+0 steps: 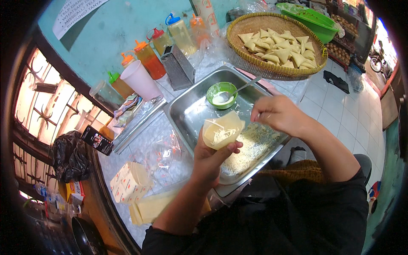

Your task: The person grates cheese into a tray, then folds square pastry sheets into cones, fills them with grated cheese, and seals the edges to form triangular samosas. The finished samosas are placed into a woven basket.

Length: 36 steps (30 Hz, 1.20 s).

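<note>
Cradling a pale pastry cone (223, 129) filled with shredded cheese, the left hand (212, 155) rose from the near edge with its forearm angled up toward the middle, fingers curled around the cone's lower half and thumb pressed against its right side. The right hand (276, 114) came in from the right, wrist bent, its fingers pinched narrowly together just right of the cone's open mouth; whether they held cheese I cannot tell. Both hands hovered over one steel tray (191, 110) on the desk (140, 144), with a spread of grated cheese (248, 146) in its near right part. One green bowl (221, 94) with white paste and one spoon (245, 86) sat at the tray's far side. Farther right, one woven basket (238, 29) carried many folded triangles (278, 49). Along the far left stood one box grater (177, 67), one pink cup (140, 80) and six squeeze bottles (149, 58). Near left lay a stack of pastry sheets (155, 206).
</note>
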### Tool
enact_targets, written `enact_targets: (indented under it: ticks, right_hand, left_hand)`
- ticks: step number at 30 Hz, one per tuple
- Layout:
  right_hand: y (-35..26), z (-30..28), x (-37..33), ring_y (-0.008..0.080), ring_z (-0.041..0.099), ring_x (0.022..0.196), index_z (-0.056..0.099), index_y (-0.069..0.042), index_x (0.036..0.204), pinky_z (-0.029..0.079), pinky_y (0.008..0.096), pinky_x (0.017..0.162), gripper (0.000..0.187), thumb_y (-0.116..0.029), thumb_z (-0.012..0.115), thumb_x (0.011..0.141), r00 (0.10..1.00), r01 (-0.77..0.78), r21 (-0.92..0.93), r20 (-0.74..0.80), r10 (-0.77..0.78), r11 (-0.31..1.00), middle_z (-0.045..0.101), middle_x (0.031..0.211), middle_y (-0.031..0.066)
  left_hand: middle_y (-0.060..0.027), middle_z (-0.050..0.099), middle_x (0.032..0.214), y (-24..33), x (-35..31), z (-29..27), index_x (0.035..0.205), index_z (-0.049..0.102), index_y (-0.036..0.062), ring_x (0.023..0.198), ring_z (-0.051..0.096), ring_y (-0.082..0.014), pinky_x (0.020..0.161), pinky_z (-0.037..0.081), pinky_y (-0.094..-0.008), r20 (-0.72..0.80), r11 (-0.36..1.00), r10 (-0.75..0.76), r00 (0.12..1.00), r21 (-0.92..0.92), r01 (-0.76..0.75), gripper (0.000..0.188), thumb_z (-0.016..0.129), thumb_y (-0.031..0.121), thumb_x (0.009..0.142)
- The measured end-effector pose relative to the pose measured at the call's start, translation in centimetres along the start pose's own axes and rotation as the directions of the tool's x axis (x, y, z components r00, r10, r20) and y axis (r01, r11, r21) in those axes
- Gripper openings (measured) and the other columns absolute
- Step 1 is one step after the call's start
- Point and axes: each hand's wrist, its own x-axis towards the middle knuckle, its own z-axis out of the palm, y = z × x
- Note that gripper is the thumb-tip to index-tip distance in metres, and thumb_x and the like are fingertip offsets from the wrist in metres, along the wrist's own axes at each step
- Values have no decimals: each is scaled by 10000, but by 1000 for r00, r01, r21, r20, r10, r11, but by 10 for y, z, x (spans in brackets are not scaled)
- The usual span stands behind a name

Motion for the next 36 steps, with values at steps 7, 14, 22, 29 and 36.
enact_targets:
  ticks: [7, 14, 22, 29, 36]
  right_hand:
    - [24, 52, 4, 347, 607, 910, 642, -16, 946, 461, 428, 830, 290, -138, 568, 694, 939, 47, -331, 337, 71, 942, 626, 969, 197]
    - [15, 48, -2, 366, 606, 861, 647, -120, 965, 467, 441, 789, 257, -189, 505, 762, 881, 57, -119, 474, 6, 991, 631, 941, 158]
    - [-8, 43, 2, 343, 612, 833, 648, -107, 927, 466, 423, 759, 245, -199, 516, 742, 813, -38, -484, 493, 309, 874, 643, 869, 144]
    - [22, 5, 13, 113, 520, 659, 610, -15, 698, 397, 259, 596, 96, -41, 521, 671, 890, -295, 103, 390, 234, 950, 555, 663, 11]
    - [-28, -25, 17, 110, 517, 730, 596, 10, 776, 397, 225, 653, 139, 16, 531, 653, 997, -77, 408, 51, 62, 910, 548, 725, 25]
  left_hand:
    - [-87, 556, 1089, -1, -1, 0, 1238, 360, 48, 934, 593, -162, 826, 486, -313, 67, 990, 82, 994, 110, -89, 512, 586, -83, 798]
    - [-69, 546, 1106, 0, -1, -1, 1229, 360, 33, 1026, 539, -133, 904, 425, -289, 66, 975, 14, 998, 221, -28, 501, 595, -74, 799]
    - [-72, 526, 1107, 0, 0, 0, 1212, 355, 9, 1066, 505, -135, 935, 388, -284, 167, 851, 137, 976, 484, -203, 471, 592, -56, 810]
    - [-70, 521, 1085, -5, 5, 3, 1197, 363, 7, 1026, 502, -125, 910, 392, -267, 187, 880, 145, 972, 424, -213, 452, 585, -57, 808]
    - [-68, 518, 1070, -16, 6, -3, 1186, 370, 6, 1000, 496, -122, 886, 389, -252, 159, 889, 119, 980, 423, -176, 452, 574, -76, 791]
